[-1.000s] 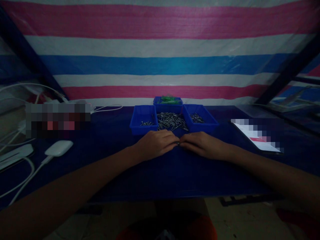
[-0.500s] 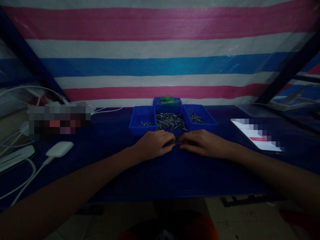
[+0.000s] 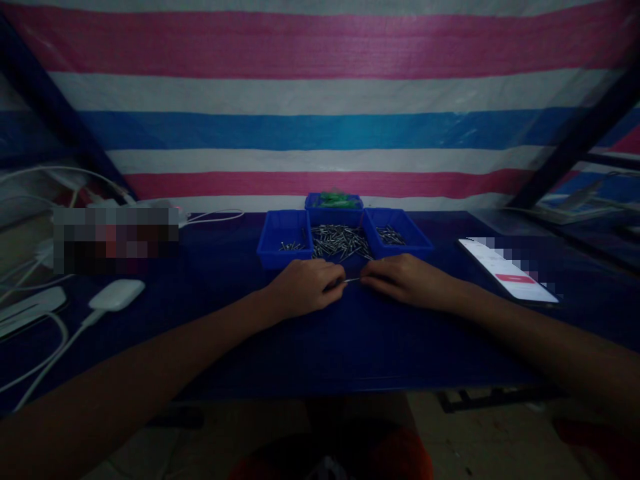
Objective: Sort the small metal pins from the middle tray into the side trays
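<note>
Between my hands runs a thin metal pin (image 3: 353, 280), pale and slim, its exact kind too small to tell. My left hand (image 3: 307, 287) is closed, with thumb and fingertips pinching the pin's left end. Opposite it, my right hand (image 3: 407, 280) is closed at the right end, its fingertips pressed together. Just beyond my hands lies a loose pile of similar metal pins (image 3: 340, 241). The left blue bin (image 3: 283, 256) holds a few small metal pieces, and the right blue bin (image 3: 407, 252) holds more.
A third blue bin (image 3: 333, 215) with green items (image 3: 336, 199) stands behind the pile. To the right lies a lit phone (image 3: 525, 290) on the blue table (image 3: 320, 360). White charger (image 3: 117, 295) and cables are at left. A striped sheet (image 3: 320, 133) hangs behind.
My hands have drawn slightly apart, the left one shifting a little left, and more of the metal pin shows between them. The whole view has shifted slightly.
</note>
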`<control>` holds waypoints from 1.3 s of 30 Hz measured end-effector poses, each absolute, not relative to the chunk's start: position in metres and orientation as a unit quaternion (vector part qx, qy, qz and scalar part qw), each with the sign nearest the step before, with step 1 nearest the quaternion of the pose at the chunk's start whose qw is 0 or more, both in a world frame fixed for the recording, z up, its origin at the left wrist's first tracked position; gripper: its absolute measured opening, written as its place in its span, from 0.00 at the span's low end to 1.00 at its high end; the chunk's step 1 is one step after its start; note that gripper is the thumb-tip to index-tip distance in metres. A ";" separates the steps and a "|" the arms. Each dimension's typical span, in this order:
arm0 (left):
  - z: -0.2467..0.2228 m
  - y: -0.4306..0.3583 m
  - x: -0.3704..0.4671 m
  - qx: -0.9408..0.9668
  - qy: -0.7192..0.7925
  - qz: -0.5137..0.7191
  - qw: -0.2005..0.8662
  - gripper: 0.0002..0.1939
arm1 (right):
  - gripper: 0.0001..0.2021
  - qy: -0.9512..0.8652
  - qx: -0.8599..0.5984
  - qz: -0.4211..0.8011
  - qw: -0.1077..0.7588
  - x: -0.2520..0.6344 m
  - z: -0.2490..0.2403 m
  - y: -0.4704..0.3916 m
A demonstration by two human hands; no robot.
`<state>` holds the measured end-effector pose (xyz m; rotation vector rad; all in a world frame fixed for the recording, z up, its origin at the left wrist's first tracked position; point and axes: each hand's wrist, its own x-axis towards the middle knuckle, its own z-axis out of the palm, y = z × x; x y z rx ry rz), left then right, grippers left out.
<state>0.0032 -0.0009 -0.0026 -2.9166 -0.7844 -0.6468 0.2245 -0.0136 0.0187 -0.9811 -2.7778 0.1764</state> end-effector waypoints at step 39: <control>-0.002 0.000 0.004 -0.936 -0.268 -0.220 0.052 0.07 | 0.10 -0.937 -0.323 0.018 0.129 0.227 0.023 -0.014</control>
